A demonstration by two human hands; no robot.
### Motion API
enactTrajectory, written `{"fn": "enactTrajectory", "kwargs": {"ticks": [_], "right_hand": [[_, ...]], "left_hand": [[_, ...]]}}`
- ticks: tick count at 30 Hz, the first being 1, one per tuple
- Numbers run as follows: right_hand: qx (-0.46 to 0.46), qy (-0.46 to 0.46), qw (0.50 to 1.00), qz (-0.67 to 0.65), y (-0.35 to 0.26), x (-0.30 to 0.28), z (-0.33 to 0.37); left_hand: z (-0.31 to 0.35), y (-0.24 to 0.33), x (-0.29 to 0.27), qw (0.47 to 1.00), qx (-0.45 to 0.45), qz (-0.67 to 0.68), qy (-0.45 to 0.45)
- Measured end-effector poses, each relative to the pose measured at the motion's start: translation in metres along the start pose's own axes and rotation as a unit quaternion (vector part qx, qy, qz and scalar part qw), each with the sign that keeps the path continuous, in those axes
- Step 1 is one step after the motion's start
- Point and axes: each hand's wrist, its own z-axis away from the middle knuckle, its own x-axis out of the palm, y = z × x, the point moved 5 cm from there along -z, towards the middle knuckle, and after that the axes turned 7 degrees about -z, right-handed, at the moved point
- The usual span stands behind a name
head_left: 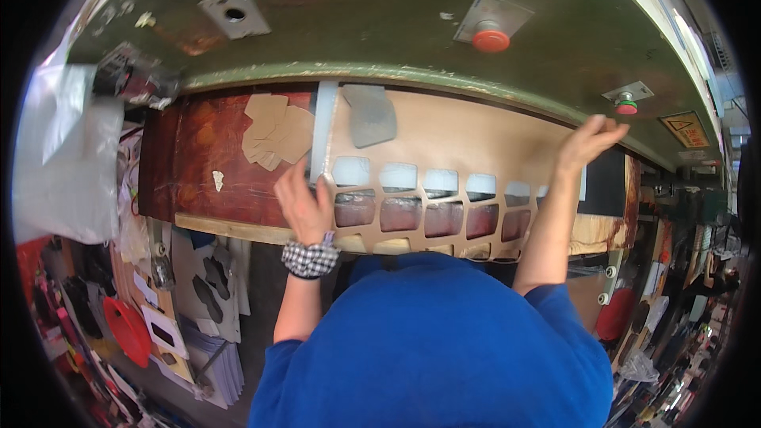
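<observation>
A tan sheet of leather-like material lies on the work surface, with rows of rounded cut-out holes along its near side. My left hand is open at the sheet's left edge, fingers apart and thumb close to that edge. On the sheet's far left part sits a flat grey piece with rounded corners. Several loose tan cut pieces lie overlapping beyond my left hand. My right hand is raised at the right, fingers loosely bent and holding nothing visible, just below a red-and-green button.
A green machine beam spans the far side, bearing a red push button. The dark red board shows at the left. A clear plastic bag hangs further left. Below it are a red stool-like round and stacked sheets.
</observation>
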Motion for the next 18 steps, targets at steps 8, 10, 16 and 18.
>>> {"fn": "enactTrajectory", "kwargs": {"ticks": [8, 10, 16, 18], "right_hand": [[-0.087, 0.054, 0.993, 0.052, 0.019, 0.021, -0.061], [-0.088, 0.033, 0.993, 0.071, 0.027, 0.021, -0.055], [-0.017, -0.073, 0.993, 0.095, 0.086, -0.039, -0.006], [0.196, -0.041, 0.978, 0.062, 0.133, -0.069, 0.030]], "left_hand": [[-0.042, -0.005, 0.066, 0.996, -0.026, -0.046, -0.073], [-0.059, -0.004, 0.075, 0.994, -0.027, -0.065, -0.081], [-0.060, -0.012, 0.077, 0.993, -0.072, -0.041, -0.089], [-0.052, -0.015, 0.077, 0.995, -0.066, -0.013, -0.078]]}}
